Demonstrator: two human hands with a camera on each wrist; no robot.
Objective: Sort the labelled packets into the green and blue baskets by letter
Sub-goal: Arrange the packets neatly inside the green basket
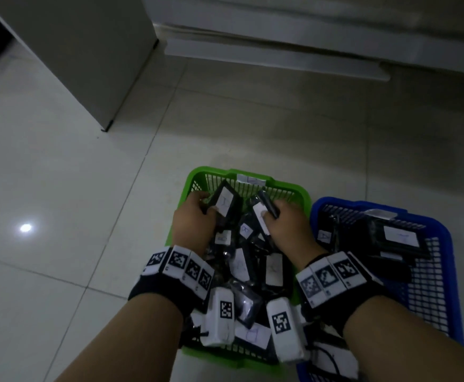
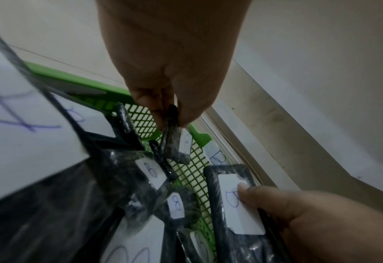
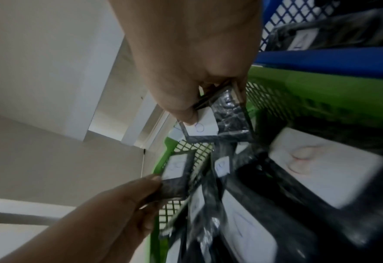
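The green basket (image 1: 197, 172) holds a heap of black packets with white labels; several read B. My left hand (image 1: 201, 201) grips one black packet (image 1: 225, 204) by its edge at the basket's far left. In the left wrist view that hand (image 2: 170, 113) pinches the packet (image 2: 171, 142), which shows edge-on. My right hand (image 1: 273, 213) pinches a second packet (image 1: 269, 206) beside it, thumb on the label. That B label (image 2: 238, 213) shows under the thumb, as it does in the right wrist view (image 3: 206, 122). The blue basket (image 1: 335, 201) to the right holds a few packets, one marked A.
Both baskets stand side by side on a pale tiled floor (image 1: 60, 202). A grey cabinet (image 1: 87, 64) rises at the upper left. A white ledge (image 1: 280, 59) runs along the back. A loose packet near my left wrist bears an A-like mark (image 2: 17, 106).
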